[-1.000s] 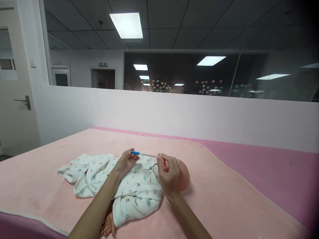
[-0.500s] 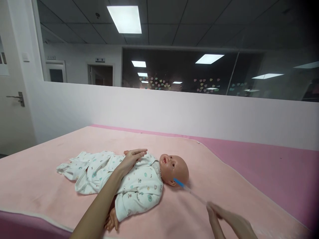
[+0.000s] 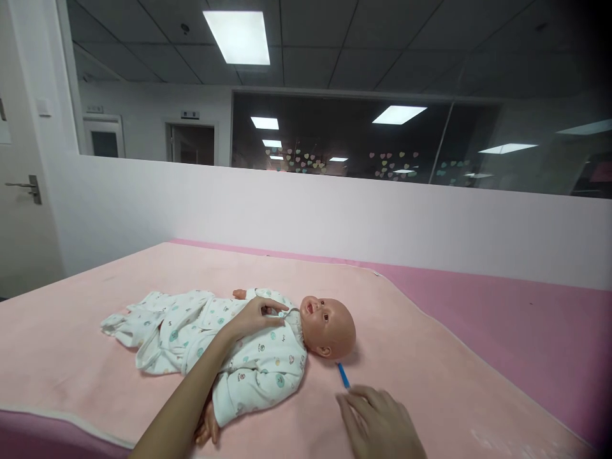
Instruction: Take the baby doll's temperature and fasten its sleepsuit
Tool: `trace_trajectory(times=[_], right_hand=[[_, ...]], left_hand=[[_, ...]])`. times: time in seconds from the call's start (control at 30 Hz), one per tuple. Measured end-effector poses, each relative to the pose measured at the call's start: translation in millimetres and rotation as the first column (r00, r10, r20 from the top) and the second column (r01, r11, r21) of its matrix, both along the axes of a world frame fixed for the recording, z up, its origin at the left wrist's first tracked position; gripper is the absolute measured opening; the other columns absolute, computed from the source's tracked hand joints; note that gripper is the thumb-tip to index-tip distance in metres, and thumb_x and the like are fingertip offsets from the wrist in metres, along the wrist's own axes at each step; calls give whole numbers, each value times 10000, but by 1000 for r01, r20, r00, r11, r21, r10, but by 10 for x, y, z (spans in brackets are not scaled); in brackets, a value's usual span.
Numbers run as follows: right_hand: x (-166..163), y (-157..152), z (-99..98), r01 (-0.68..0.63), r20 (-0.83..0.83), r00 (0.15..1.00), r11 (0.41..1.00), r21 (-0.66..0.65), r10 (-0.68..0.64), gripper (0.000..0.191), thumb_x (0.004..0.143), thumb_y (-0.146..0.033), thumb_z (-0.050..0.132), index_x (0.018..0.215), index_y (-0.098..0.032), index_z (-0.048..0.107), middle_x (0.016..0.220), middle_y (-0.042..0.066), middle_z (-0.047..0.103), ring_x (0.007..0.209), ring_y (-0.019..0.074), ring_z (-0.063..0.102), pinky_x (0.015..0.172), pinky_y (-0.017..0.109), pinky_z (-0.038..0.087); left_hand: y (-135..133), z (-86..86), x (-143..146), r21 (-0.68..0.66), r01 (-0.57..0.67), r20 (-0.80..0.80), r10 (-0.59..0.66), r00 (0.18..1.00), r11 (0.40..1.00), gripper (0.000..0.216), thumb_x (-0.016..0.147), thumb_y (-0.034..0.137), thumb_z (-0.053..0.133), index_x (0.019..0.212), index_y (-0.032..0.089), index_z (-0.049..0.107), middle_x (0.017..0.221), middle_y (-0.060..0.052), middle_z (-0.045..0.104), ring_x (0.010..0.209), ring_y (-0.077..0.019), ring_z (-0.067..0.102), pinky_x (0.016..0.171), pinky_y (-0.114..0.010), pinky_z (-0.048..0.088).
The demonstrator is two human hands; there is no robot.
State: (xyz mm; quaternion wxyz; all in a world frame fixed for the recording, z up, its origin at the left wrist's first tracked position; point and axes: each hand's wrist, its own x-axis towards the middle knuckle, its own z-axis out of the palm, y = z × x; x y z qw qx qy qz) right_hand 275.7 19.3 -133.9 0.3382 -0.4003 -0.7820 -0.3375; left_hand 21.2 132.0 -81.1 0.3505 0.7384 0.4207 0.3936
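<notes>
On the peach-coloured mat (image 3: 430, 357) lies a baby doll (image 3: 329, 328) on its back, head to the right, in a white patterned baby suit (image 3: 258, 363). My left hand (image 3: 258, 317) rests on the doll's chest near the collar. Its thumb and forefinger are curved and apart, with cloth showing between them. Beside the doll's head, my right hand (image 3: 377, 421) is closed on a thin stick with a blue tip (image 3: 343, 375). The tip points toward the doll's ear, apart from the head; the shaft is hidden by the hand.
Pink padding (image 3: 526, 319) borders the mat at the right and back. Behind it stands a low white wall (image 3: 335, 217) with a large window above. A door with a handle (image 3: 32, 189) is at the far left.
My right hand has moved left and the stick has swung more upright, its tip now below the head. My left fingers have curled from lying flat to an arch at the collar.
</notes>
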Motion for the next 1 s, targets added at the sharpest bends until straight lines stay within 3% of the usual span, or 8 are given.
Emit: trace_trajectory(times=[0.1,0.2,0.27,0.37,0.57,0.73,1.0], right_hand=[[-657,318,228,-22,-137,991,992,-127,5,194,801,-148,429,740,-210,601,669,24,606,609,141,536,567,270,357],[-1150,697,337,63,-55,995,965,-255,-80,216,735,-44,414,741,-163,594,639,57,601,571,165,538,486,275,304],[-1288,883,352,125,-23,990,942,-312,-139,237,704,-15,398,778,-136,588,669,83,607,584,183,544,473,278,280],[-1289,997,302,76,-77,991,945,-318,-105,234,704,-37,390,825,-143,559,717,73,595,590,175,520,483,277,276],[-1215,976,147,-123,-298,953,967,-222,53,189,707,-60,382,809,-158,508,749,52,525,716,175,458,641,299,358],[-1233,1011,120,-211,-394,910,963,-169,130,278,783,-46,325,945,-174,512,789,44,521,746,166,459,693,307,375],[-1220,1044,71,-285,-448,872,949,-136,198,207,834,-87,347,894,-190,517,804,31,537,758,154,477,712,299,397]], left_hand=[[15,-14,-19,-6,7,23,-7,1000,1000,353,627,312,672,954,178,679,622,14,550,603,-94,428,573,-205,311],[36,-37,-37,32,-12,27,11,1000,999,283,664,272,632,916,157,691,659,-6,598,604,-97,443,566,-209,321],[53,-50,-47,50,-15,53,12,999,999,259,690,241,599,917,153,688,719,-22,632,636,-107,482,587,-213,351],[78,-66,-56,42,-4,126,-1,992,999,264,702,241,600,940,153,671,784,-37,653,714,-127,544,646,-225,404],[105,-88,-82,-104,39,322,-4,947,994,319,685,302,651,959,138,647,860,-70,679,863,-178,609,791,-275,466],[67,-59,-96,-76,63,261,-41,964,995,310,707,310,629,953,127,672,897,-85,684,912,-200,604,821,-285,458],[-48,49,-108,-50,183,174,-172,970,982,293,766,298,547,959,122,679,823,-69,691,767,-158,592,683,-231,435]])
